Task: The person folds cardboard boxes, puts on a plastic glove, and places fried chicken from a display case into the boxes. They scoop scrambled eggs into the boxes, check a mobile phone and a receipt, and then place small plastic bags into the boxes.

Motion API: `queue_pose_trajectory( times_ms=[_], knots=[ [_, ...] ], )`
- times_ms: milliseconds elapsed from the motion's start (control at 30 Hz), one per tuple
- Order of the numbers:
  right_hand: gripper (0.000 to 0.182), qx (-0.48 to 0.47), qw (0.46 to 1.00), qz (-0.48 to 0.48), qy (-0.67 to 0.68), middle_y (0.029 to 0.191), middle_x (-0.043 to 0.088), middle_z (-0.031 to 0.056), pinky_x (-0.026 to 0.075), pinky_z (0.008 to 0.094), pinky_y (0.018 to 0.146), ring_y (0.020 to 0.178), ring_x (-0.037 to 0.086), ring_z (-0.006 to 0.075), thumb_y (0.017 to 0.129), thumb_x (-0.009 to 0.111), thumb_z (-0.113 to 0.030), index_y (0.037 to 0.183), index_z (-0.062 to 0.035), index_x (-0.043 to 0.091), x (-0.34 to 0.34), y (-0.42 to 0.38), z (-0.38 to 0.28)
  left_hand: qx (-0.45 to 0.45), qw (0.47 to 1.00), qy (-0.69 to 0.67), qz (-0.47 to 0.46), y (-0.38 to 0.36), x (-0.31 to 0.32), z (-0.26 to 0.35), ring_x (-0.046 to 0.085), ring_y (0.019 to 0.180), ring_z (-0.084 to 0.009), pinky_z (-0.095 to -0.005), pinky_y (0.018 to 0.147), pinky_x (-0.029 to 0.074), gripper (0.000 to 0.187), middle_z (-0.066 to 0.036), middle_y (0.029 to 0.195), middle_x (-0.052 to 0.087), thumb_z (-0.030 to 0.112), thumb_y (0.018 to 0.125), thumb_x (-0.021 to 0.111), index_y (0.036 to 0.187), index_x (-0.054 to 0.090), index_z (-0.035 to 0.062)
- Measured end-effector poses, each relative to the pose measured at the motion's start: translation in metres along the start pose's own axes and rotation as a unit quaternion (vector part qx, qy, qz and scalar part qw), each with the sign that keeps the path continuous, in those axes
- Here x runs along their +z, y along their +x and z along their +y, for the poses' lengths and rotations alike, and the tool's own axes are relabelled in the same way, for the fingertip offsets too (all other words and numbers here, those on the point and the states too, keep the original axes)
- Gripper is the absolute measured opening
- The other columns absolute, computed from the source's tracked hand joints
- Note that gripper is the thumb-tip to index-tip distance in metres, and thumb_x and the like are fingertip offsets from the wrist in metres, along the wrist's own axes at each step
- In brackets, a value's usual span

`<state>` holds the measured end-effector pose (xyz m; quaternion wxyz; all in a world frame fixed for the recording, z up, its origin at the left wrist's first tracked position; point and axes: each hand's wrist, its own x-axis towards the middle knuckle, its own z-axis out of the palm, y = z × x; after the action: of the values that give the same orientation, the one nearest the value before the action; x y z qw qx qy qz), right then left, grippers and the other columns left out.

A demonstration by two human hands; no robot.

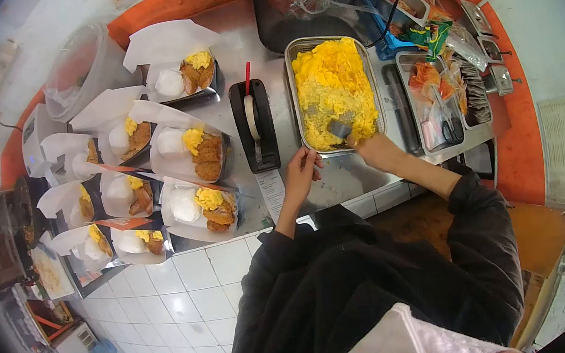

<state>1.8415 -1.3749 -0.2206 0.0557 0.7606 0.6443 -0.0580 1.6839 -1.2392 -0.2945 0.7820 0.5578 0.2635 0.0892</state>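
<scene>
A metal tray [379,96] lined with a perforated rack holds yellow scrambled egg [331,77]. My right hand [373,152] is closed round the handle of a metal scoop [339,128], whose head rests in the egg at the tray's near end. By the tray's near left corner is my left hand [303,168], its fingers bent and partly spread, with nothing visible in them. Left of the tray lies a black tape dispenser [264,125] with a red pen on it. Further left stand several open paper boxes [161,165] with rice, fried chicken and egg.
A paper slip [272,191] lies below the dispenser. At the right are a tray with packets and scissors [446,128], a blue basket [375,14] and small metal containers [496,80]. A clear plastic tub [86,70] stands at the back left.
</scene>
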Motion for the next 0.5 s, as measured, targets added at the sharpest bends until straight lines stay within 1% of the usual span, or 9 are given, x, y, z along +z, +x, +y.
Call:
queue_pose_trajectory(
  times_ms=[33, 167, 233, 267, 300, 367, 400, 467, 500],
  knots=[
    [0.028, 0.036, 0.997, 0.009, 0.07, 0.06, 0.058, 0.0132, 0.047, 0.0352, 0.048, 0.056, 0.061, 0.023, 0.074, 0.047, -0.007, 0.098, 0.0077, 0.05, -0.006, 0.001, 0.0, 0.001, 1.0, -0.003, -0.002, 0.001, -0.001, 0.0, 0.048, 0.047, -0.0061, -0.0185, 0.044, 0.039, 0.025, -0.003, 0.066, 0.055, 0.025, 0.091, 0.045, 0.081, 0.053, 0.0038],
    [0.031, 0.032, 0.996, -0.011, 0.078, 0.061, 0.059, 0.0152, 0.047, 0.0377, 0.049, 0.058, 0.061, 0.0271, 0.073, 0.047, -0.006, 0.102, 0.0056, 0.049, 0.005, 0.008, -0.008, 0.015, 1.0, 0.021, -0.011, 0.001, -0.003, 0.003, 0.048, 0.047, -0.0059, -0.0186, 0.044, 0.039, 0.025, -0.002, 0.066, 0.055, 0.025, 0.091, 0.044, 0.081, 0.053, 0.0041],
    [0.016, 0.016, 0.997, -0.067, 0.032, 0.066, 0.06, 0.0165, 0.049, 0.0406, 0.057, 0.066, 0.062, 0.0308, 0.074, 0.048, -0.006, 0.088, -0.001, 0.054, -0.003, 0.016, -0.037, 0.014, 1.0, 0.02, -0.009, 0.0, -0.002, 0.004, 0.048, 0.047, -0.006, -0.0187, 0.045, 0.039, 0.025, -0.002, 0.065, 0.055, 0.025, 0.091, 0.044, 0.081, 0.053, 0.004],
    [0.032, 0.005, 0.998, -0.052, 0.036, 0.064, 0.059, 0.017, 0.049, 0.038, 0.052, 0.06, 0.061, 0.0311, 0.071, 0.048, -0.001, 0.103, 0.0022, 0.052, -0.001, 0.02, -0.037, 0.018, 1.0, 0.018, -0.008, -0.001, 0.0, 0.005, 0.048, 0.047, -0.0061, -0.019, 0.045, 0.039, 0.025, -0.002, 0.065, 0.055, 0.025, 0.091, 0.044, 0.081, 0.052, 0.0039],
    [0.032, 0.005, 0.998, -0.051, 0.037, 0.064, 0.059, 0.017, 0.049, 0.038, 0.052, 0.06, 0.061, 0.0311, 0.071, 0.048, -0.001, 0.103, 0.0022, 0.052, -0.001, 0.024, -0.034, 0.023, 1.0, 0.017, -0.006, -0.001, 0.0, 0.005, 0.048, 0.048, -0.0062, -0.0193, 0.045, 0.039, 0.026, -0.002, 0.065, 0.055, 0.025, 0.091, 0.043, 0.081, 0.052, 0.0037],
    [0.028, -0.082, 0.988, -0.019, 0.131, 0.062, 0.058, 0.0167, 0.046, 0.0341, 0.047, 0.052, 0.06, 0.0252, 0.075, 0.049, -0.003, 0.102, 0.0017, 0.055, -0.003, 0.036, -0.024, 0.022, 1.0, 0.018, -0.002, -0.003, 0.002, 0.008, 0.048, 0.048, -0.0064, -0.0194, 0.045, 0.039, 0.026, -0.002, 0.065, 0.055, 0.025, 0.091, 0.043, 0.081, 0.052, 0.0035],
    [0.028, -0.083, 0.988, -0.02, 0.132, 0.062, 0.058, 0.0167, 0.046, 0.0341, 0.047, 0.052, 0.06, 0.0252, 0.075, 0.049, -0.003, 0.102, 0.0017, 0.055, 0.006, 0.042, -0.015, 0.02, 1.0, 0.015, 0.001, -0.004, 0.002, 0.008, 0.048, 0.048, -0.0065, -0.0195, 0.046, 0.039, 0.026, -0.002, 0.066, 0.055, 0.025, 0.091, 0.043, 0.081, 0.052, 0.0034],
    [0.023, -0.064, 0.923, 0.095, 0.366, 0.061, 0.058, 0.0168, 0.043, 0.0355, 0.047, 0.049, 0.058, 0.0255, 0.081, 0.051, -0.01, 0.1, 0.0009, 0.058, 0.028, 0.043, 0.008, 0.016, 1.0, 0.007, -0.002, -0.002, 0.001, -0.002, 0.048, 0.048, -0.0066, -0.0198, 0.046, 0.039, 0.026, -0.003, 0.066, 0.056, 0.025, 0.091, 0.043, 0.081, 0.053, 0.0032],
    [0.023, -0.065, 0.924, 0.092, 0.364, 0.061, 0.058, 0.0168, 0.043, 0.0355, 0.047, 0.049, 0.058, 0.0255, 0.081, 0.051, -0.01, 0.1, 0.0009, 0.058, 0.022, 0.036, 0.016, 0.013, 1.0, 0.001, -0.007, -0.001, 0.001, -0.003, 0.048, 0.049, -0.0067, -0.02, 0.046, 0.039, 0.026, -0.003, 0.067, 0.056, 0.025, 0.091, 0.043, 0.081, 0.053, 0.0031]
  ],
)
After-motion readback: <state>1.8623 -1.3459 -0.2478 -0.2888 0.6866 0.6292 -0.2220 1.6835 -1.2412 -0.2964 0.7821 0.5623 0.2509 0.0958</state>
